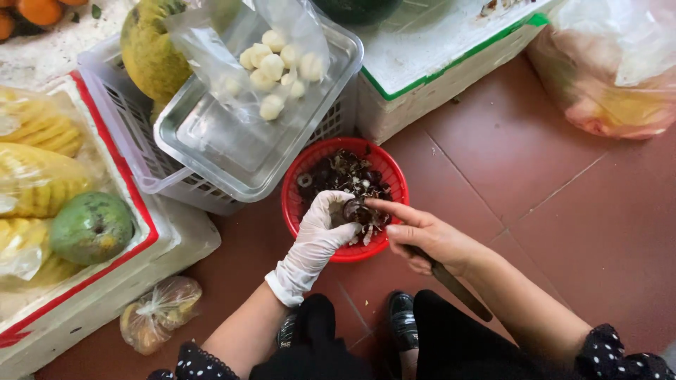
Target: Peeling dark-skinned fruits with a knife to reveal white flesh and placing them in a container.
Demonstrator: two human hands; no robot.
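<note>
left hand [320,229] in white glove, fingers curled round small dark round nut [351,209], gripping it over red basket [343,199]. right hand [422,236] bare, closed on knife handle [451,281], forefinger stretched out to touch nut. basket on red tiled floor [549,190], holds dark peelings. just behind it, clear tray [232,151] on white crate [120,119], bag of peeled white pieces [274,67] lying in tray. white box [169,243] at left with green mango [91,226], bagged pineapple [35,179].
</note>
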